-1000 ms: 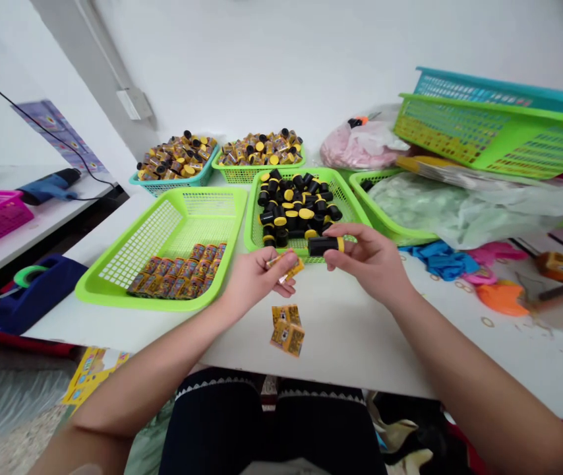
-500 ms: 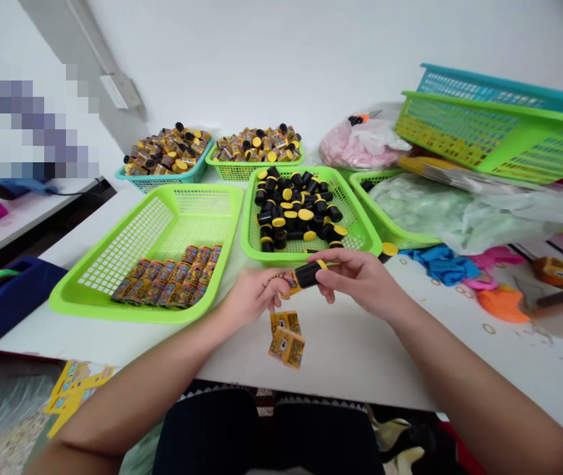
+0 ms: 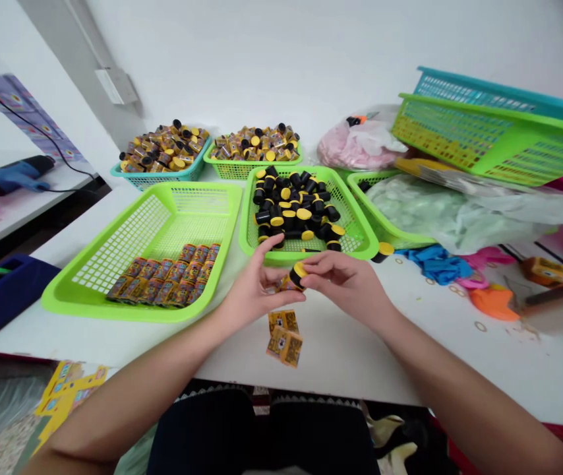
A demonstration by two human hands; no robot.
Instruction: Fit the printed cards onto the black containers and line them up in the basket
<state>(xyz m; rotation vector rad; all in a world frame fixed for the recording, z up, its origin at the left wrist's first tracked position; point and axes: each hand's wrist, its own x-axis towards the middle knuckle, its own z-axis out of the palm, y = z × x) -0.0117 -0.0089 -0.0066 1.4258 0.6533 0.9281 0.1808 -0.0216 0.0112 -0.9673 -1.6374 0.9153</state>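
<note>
Right-hand fingers [image 3: 320, 280]: pinched together on the yellow lid [image 3: 300, 269] of a small container [image 3: 287, 284].
Left-hand fingers [image 3: 267, 251]: thumb and forefinger spread wide, the container being met by the inner side of the hand.
Container's place: held tilted between both sets of fingers, its body covered by a printed sleeve.
Loose sleeves [image 3: 286, 346]: laid overlapping on the surface [image 3: 360, 359], just nearer than the fingers.
Black containers [image 3: 290, 218]: heaped in a green basket [image 3: 368, 245] just beyond the fingers.
Sleeved containers [image 3: 165, 284]: stacked in another basket [image 3: 118, 313], left of the fingers.
</note>
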